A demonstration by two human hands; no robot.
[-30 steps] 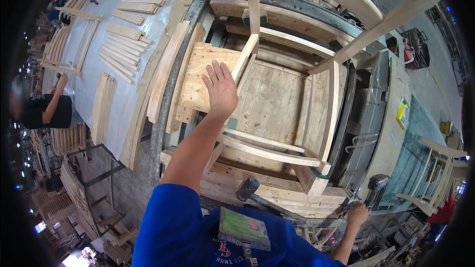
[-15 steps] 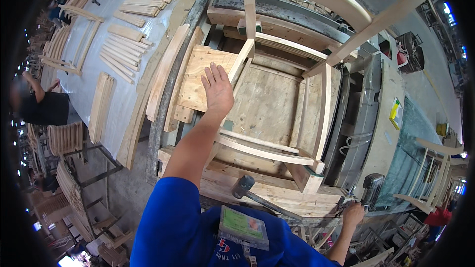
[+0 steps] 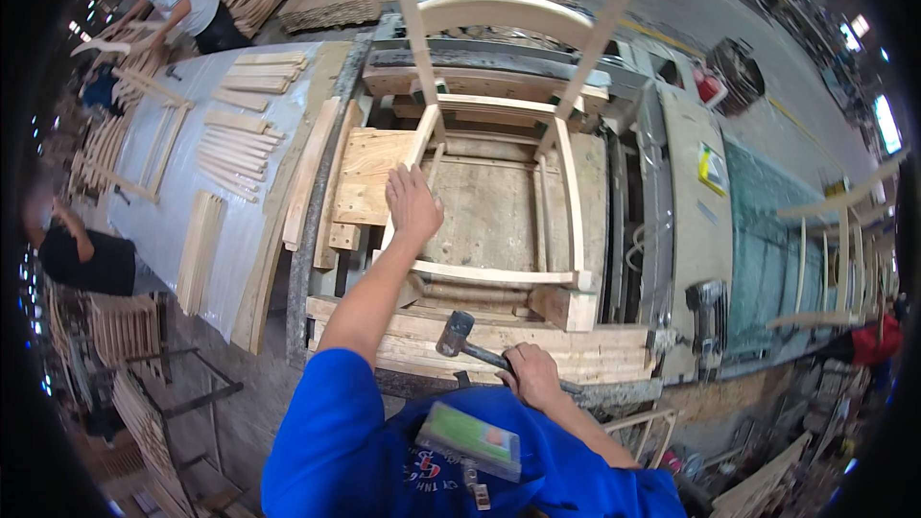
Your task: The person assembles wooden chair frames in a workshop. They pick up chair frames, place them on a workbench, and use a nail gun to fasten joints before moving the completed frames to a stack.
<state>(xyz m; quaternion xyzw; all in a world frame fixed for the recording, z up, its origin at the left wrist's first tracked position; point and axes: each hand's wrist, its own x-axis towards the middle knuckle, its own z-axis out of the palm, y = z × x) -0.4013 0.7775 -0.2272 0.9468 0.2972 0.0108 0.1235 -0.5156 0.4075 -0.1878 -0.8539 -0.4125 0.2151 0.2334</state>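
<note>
A pale wooden chair frame (image 3: 574, 197) with tall back posts sits in the clamping bench in front of me. My left hand (image 3: 414, 206) lies over its left seat rail, fingers on one side and thumb on the other, beside a plywood block (image 3: 374, 173). My right hand (image 3: 533, 374) is closed around the handle of a dark-headed mallet (image 3: 455, 334), which rests along the bench's near edge. The undersides of my fingers are hidden on both hands.
To the left, a plastic-covered table (image 3: 240, 254) holds several bundles of wooden slats (image 3: 200, 245). A power tool (image 3: 707, 312) stands on the bench's right side, near a glass-topped surface (image 3: 767, 240). Two people (image 3: 187, 5) work at the far left.
My left hand has moved from the plywood block onto the seat rail. My right hand has left the bench's right corner and taken hold of the mallet handle. The view has shifted.
</note>
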